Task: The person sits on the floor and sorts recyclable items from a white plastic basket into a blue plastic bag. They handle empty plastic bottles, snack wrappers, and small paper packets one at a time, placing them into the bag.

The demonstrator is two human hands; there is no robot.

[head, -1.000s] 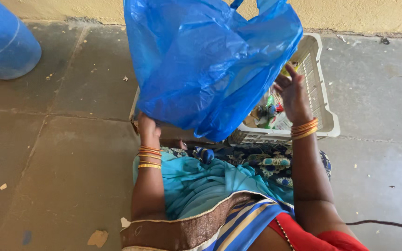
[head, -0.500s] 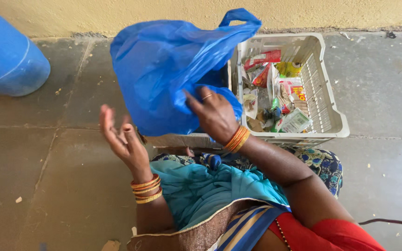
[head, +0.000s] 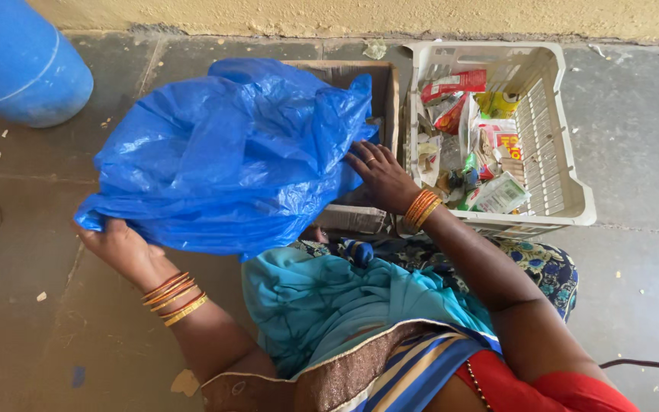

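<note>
A large blue plastic bag (head: 226, 156) lies spread over a cardboard box (head: 360, 217) on the floor in front of me. My left hand (head: 120, 248) grips the bag's lower left corner from underneath. My right hand (head: 379, 175) holds the bag's right edge, next to the box's front wall. Both wrists carry orange and gold bangles. The bag hides most of the box's inside.
A cream plastic crate (head: 566, 164) with several wrappers and packets stands to the right of the box. A blue drum (head: 17, 61) is at the upper left. A yellow wall runs along the top. A dark cable (head: 646, 365) lies at the lower right.
The bag came down from the air and now lies spread over the box. My left hand took hold of its left corner; my right hand moved to its right edge.
</note>
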